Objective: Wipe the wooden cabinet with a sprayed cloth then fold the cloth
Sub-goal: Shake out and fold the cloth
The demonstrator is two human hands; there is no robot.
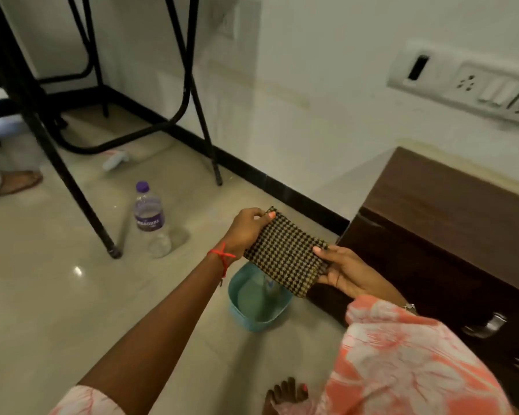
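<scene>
Cloth [285, 259] folded, pinched by both hands above tiled floor [42, 295], beside cabinet [450, 223].

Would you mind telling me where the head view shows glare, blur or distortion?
Head view: a glare spot on the glossy beige floor; the white wall socket panel is smeared by blur; the black table legs bow from wide-angle distortion; the houndstooth cloth stays sharp.
</scene>
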